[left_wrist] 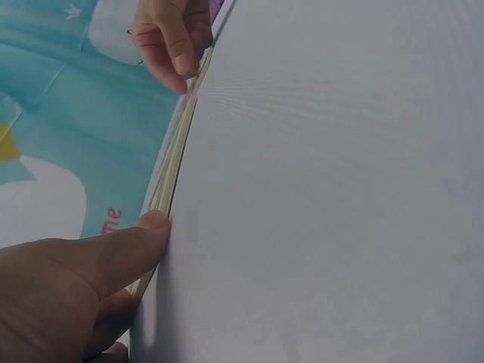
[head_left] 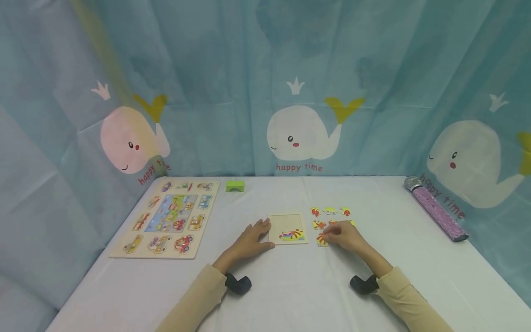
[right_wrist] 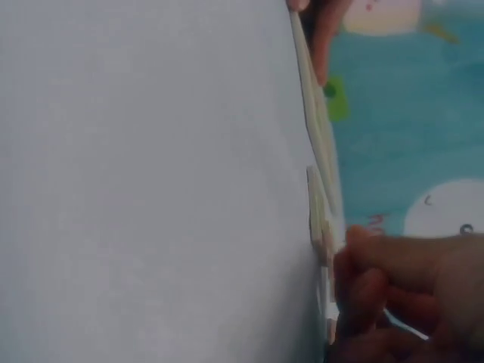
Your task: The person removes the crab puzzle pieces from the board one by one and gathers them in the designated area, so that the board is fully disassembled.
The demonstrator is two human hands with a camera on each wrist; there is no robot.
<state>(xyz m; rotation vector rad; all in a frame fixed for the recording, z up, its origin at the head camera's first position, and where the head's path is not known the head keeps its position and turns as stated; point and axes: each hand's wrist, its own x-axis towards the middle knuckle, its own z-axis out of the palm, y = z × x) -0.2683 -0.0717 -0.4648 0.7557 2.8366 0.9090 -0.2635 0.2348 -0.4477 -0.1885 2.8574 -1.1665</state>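
A square wooden puzzle board (head_left: 284, 221) lies on the white table with a few colourful pieces (head_left: 292, 235) along its bottom. My left hand (head_left: 250, 240) rests at the board's left side, fingers fairly straight; its thumb (left_wrist: 128, 249) touches the near edge. To the right of the board, my right hand (head_left: 344, 235) pinches the side of a red and yellow puzzle piece (head_left: 321, 240) that is still at table level. Its fingertips partly cover the piece. Behind this hand are more loose pieces (head_left: 330, 211) in rows, some of them partly hidden.
A large wooden vehicle puzzle (head_left: 203, 191) lies at the left. Near the back edge stands a green arched block (head_left: 235, 186). A pink glittery microphone (head_left: 437, 210) lies at the right. Behind the table hangs a blue whale-print curtain (head_left: 211, 92).
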